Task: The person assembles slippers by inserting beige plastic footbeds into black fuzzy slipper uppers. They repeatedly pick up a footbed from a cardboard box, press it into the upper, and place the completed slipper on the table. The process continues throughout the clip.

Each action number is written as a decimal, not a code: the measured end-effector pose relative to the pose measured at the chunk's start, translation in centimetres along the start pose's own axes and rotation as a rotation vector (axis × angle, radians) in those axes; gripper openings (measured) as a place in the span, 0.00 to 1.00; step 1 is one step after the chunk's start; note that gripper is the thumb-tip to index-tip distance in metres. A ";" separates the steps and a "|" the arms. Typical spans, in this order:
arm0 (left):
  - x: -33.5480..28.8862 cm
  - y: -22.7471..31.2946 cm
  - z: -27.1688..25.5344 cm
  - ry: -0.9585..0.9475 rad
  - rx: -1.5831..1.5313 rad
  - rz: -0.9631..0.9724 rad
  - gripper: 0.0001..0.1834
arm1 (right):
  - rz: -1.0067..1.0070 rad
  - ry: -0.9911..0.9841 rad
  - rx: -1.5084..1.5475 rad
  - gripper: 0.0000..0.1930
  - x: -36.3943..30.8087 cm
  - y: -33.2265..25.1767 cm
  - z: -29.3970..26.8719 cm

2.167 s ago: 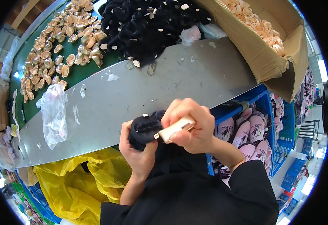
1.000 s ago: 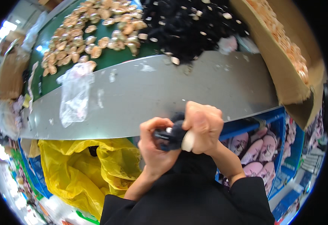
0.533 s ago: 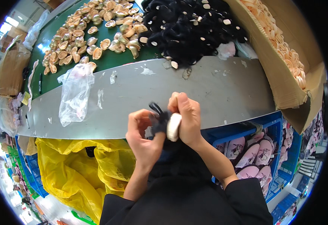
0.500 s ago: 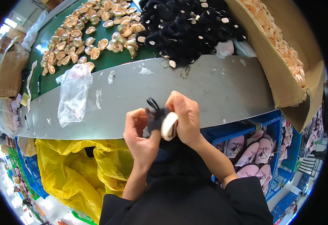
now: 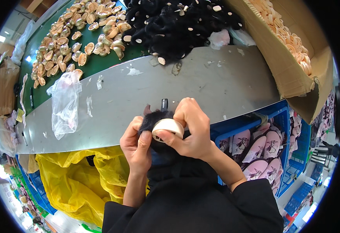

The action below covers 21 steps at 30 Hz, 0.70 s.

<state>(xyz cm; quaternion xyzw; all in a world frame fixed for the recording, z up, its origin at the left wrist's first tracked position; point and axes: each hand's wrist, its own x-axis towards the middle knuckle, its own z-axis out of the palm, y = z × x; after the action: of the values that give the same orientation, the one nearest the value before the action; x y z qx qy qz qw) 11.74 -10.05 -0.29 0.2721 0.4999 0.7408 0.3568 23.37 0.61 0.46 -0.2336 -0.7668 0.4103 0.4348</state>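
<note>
Black and fuzzy, the small tuft point(image 5: 154, 118) sits bunched between my two hands, just in front of my chest and at the near edge of the grey metal bench point(image 5: 216, 83). It looks like a soft wad of dark plush, matted and shapeless, with a thin dark tab poking up from its top. Pressed against its front is a cream oval piece point(image 5: 167, 127), smooth and shallow like a little cup or shell, its pale rim catching the light. My right hand point(image 5: 193, 132) is curled closed around that cream piece, thumb and forefinger pinching it on to the tuft. My left hand point(image 5: 137, 145) is wrapped round the tuft from the other side, fingers folded tight and thumb lying up along it. Both hands touch each other over the work. Farther off on the bench lies a crumpled clear plastic bag point(image 5: 65, 103). Beyond the bench, on a green surface point(image 5: 96, 66), lie a heap of the same black tufts point(image 5: 177, 27) and a scatter of tan shell-shaped pieces point(image 5: 73, 39). A cardboard box point(image 5: 294, 77) of pale pieces stands to my right, with blue crates point(image 5: 290, 128) of pink slippers point(image 5: 259, 151) below it, and a yellow plastic bag point(image 5: 76, 182) hangs under the bench to my left.
</note>
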 end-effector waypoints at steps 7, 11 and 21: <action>0.5 -0.4 -0.3 -0.028 0.627 0.287 0.08 | -0.117 0.107 -0.208 0.20 -0.7 1.0 0.9; -0.1 -1.1 0.7 -0.032 0.654 0.226 0.08 | -0.003 0.157 0.052 0.13 -0.1 1.6 1.3; -1.0 -3.5 0.0 0.003 0.596 0.203 0.08 | 0.090 0.059 -0.010 0.04 -0.9 0.9 3.2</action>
<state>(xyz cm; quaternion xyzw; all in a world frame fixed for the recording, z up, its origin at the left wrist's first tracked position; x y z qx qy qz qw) 13.20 -9.97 -3.59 0.4122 0.6658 0.5938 0.1848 21.10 -0.91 -1.69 -0.2822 -0.7443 0.4187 0.4371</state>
